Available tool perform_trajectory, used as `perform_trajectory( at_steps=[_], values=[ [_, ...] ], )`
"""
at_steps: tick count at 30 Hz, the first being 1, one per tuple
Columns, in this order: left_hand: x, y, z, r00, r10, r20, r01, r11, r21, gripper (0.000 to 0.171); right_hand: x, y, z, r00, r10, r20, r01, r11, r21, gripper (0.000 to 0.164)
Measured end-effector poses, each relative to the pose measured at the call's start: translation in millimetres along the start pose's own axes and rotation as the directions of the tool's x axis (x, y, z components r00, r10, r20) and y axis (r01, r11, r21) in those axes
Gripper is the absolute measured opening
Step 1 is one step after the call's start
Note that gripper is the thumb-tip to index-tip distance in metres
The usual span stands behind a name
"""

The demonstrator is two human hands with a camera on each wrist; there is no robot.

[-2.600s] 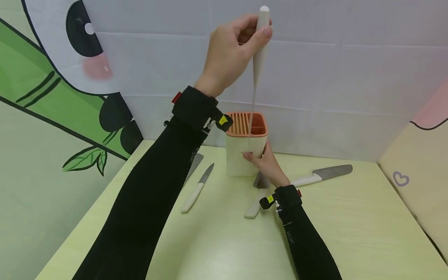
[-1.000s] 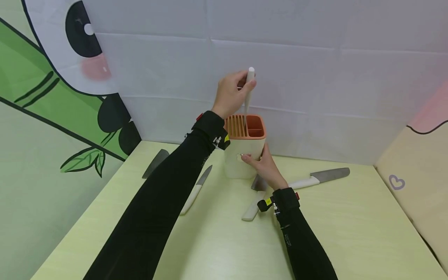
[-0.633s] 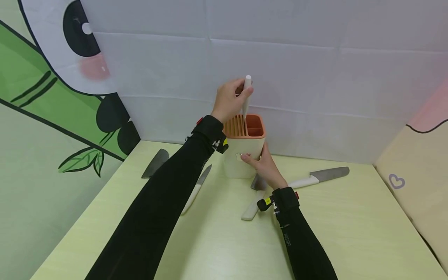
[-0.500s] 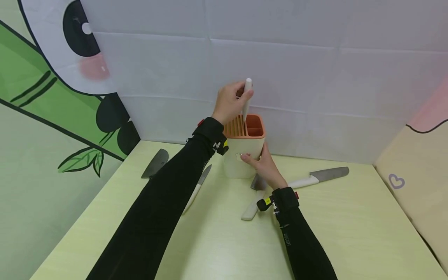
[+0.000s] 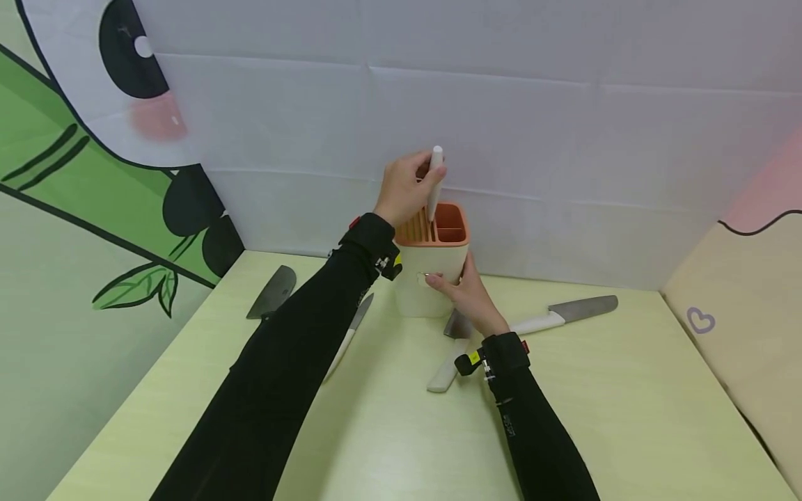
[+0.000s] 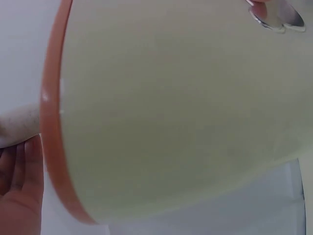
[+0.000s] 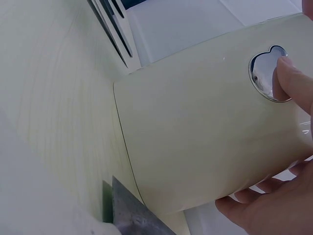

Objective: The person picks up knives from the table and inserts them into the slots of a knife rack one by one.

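Observation:
A cream knife block [image 5: 426, 278] with an orange slotted top stands at the back of the table. Above it my left hand [image 5: 407, 188] pinches the white handle of a knife [image 5: 435, 174], whose blade is hidden down in a slot of the block. In the left wrist view the handle [image 6: 19, 125] meets the orange rim beside my fingers. My right hand [image 5: 470, 296] grips the block's right side, the thumb on its shiny apple-shaped badge [image 7: 269, 73] and the fingers curled round behind. By that wrist lies a cleaver-like knife [image 5: 445, 372], partly covered.
Right of the block lies a broad knife [image 5: 583, 309], blade pointing right. A slim knife [image 5: 360, 313] lies left of the block, partly under my left sleeve. Farther left is a wide blade [image 5: 276, 292]. The wall cloth [image 5: 595, 174] rises right behind the block.
My left hand has come down from high above the block, lowering the knife's blade into a slot until the handle is near the top. The right hand keeps its hold.

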State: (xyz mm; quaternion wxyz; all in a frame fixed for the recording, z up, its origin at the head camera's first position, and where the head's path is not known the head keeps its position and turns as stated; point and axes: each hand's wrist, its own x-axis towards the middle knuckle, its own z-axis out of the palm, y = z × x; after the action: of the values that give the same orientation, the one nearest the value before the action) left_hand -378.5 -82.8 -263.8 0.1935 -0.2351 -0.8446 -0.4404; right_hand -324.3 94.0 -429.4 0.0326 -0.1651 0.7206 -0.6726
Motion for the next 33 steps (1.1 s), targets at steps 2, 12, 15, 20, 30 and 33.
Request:
perform_trajectory(
  at_steps=[2, 12, 15, 20, 30, 33],
  values=[
    [-0.9, -0.9, 0.3, 1.000, -0.004, 0.003, 0.004, 1.000, 0.005, 0.036, -0.2, 0.0, 0.1, 1.000, 0.000, -0.001, 0.000, 1.000, 0.001, 0.091],
    [-2.2, -7.0, 3.6, 1.000, -0.016, 0.004, 0.016, 1.000, 0.011, 0.036, -1.4, -0.7, 1.0, 1.000, 0.008, 0.005, -0.008, 1.000, 0.002, 0.091],
    [-2.1, -8.4, 4.8, 1.000, -0.026, 0.006, 0.026, 1.000, 0.000, 0.037, -1.5, -0.3, 0.3, 1.000, 0.004, 0.006, -0.004, 1.000, 0.007, 0.091],
    [-2.4, -11.6, 5.9, 0.999, -0.031, 0.018, 0.031, 1.000, -0.001, 0.040, -1.4, 1.3, -2.5, 1.000, 0.005, 0.004, -0.005, 1.000, 0.005, 0.093],
    [-7.5, -19.6, 8.0, 0.997, -0.029, 0.071, 0.027, 0.999, 0.021, 0.049, -7.9, -6.0, -11.7, 1.000, 0.004, -0.008, -0.005, 0.997, -0.077, 0.097],
    [-10.2, -18.8, 8.4, 0.996, -0.034, 0.085, 0.031, 0.999, 0.033, 0.051, -14.8, -16.1, -20.2, 1.000, -0.015, -0.015, 0.012, 0.987, -0.163, 0.099]
  ],
)
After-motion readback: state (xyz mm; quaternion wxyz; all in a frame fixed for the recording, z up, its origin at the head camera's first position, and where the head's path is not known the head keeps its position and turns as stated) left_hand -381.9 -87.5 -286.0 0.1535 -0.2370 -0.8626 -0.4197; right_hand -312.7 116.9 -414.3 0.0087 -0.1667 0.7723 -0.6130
